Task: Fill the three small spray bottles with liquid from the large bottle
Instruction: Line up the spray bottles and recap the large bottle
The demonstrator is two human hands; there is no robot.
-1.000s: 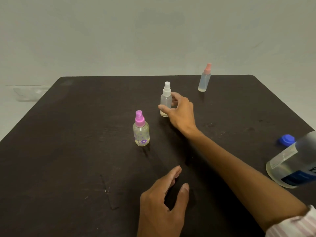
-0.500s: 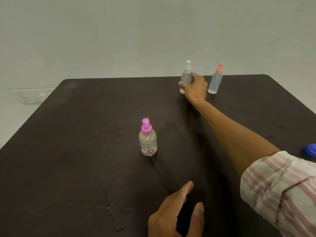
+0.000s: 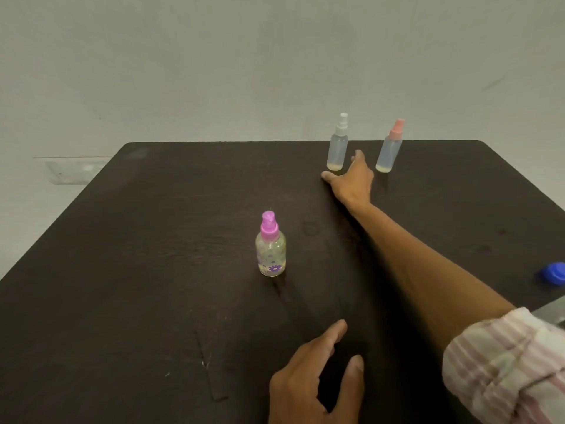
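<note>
A white-capped spray bottle (image 3: 337,145) stands upright at the far edge of the dark table (image 3: 153,270). To its right stands a pink-capped spray bottle (image 3: 389,148). My right hand (image 3: 351,180) lies just in front of the white-capped bottle, fingers apart, holding nothing. A round bottle with a purple cap and flower print (image 3: 270,246) stands mid-table. My left hand (image 3: 315,381) rests open on the table near me. Of the large bottle only a corner (image 3: 553,312) shows at the right edge.
A blue cap (image 3: 553,273) lies on the table at the right edge. A pale wall rises behind the table's far edge, with a switch plate (image 3: 73,171) at the left.
My right hand carried the white-capped bottle from mid-table to the far edge beside the pink-capped one, set it down and let go. The left hand stayed put.
</note>
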